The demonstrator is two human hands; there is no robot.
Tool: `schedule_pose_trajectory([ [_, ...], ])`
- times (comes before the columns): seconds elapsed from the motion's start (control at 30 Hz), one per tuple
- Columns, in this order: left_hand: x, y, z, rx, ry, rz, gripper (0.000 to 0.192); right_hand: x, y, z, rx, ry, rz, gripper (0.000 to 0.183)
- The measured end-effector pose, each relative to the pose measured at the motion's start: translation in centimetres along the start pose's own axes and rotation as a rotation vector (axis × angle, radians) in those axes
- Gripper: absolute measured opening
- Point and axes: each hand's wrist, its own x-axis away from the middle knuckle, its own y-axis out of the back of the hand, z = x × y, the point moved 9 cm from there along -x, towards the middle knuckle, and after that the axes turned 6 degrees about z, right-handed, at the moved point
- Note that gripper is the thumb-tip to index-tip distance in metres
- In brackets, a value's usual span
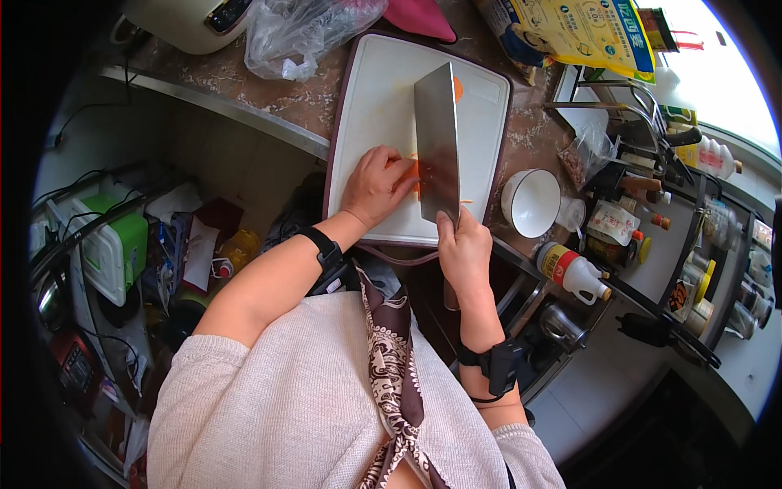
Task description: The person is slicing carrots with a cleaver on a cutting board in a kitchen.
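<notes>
My right hand [465, 250] grips the handle of a wide metal cleaver [437, 143], its blade upright over the white cutting board [366, 104]. Fingers bent, my left hand [380, 183] presses on orange pieces, which look like carrot [414, 174], right beside the left face of the blade. The blade and my fingers hide most of these pieces. A thin orange shred [467, 201] lies right of the blade near my right hand. Farther up, a round orange piece [458, 89] shows partly from behind the cleaver.
A white bowl [531, 203] stands right of the board, with a white-capped bottle [571, 272] nearer me. A clear plastic bag [305, 36] lies at the back left, a yellow food packet [580, 30] at the back right. Jars and bottles fill the rack [678, 257] at right.
</notes>
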Motion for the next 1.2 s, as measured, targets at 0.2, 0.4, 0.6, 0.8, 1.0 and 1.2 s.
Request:
schedule_pose_trajectory([
  [0.2,-0.1,0.1,-0.1,-0.011,0.003,-0.004,0.020,0.3,0.4,0.5,-0.036,-0.012,-0.019,0.019],
  [0.4,-0.1,0.0,-0.1,-0.005,0.003,-0.008,0.018,0.2,-0.3,0.4,0.000,0.003,-0.035,0.018],
  [0.6,0.0,0.0,0.0,-0.018,-0.021,-0.014,0.019,-0.1,-0.5,0.7,0.062,0.015,0.001,0.020],
  [0.8,-0.1,0.0,-0.1,-0.021,-0.027,-0.018,0.018,-0.6,-1.4,0.4,0.095,0.006,0.039,0.021],
  [1.0,0.0,-0.2,0.1,-0.023,-0.008,-0.022,0.016,-1.1,-2.6,0.4,0.097,-0.020,0.030,0.022],
  [1.2,-0.3,0.0,-0.1,-0.005,-0.022,-0.019,0.014,-1.3,-0.4,0.5,0.021,0.051,-0.011,0.020],
])
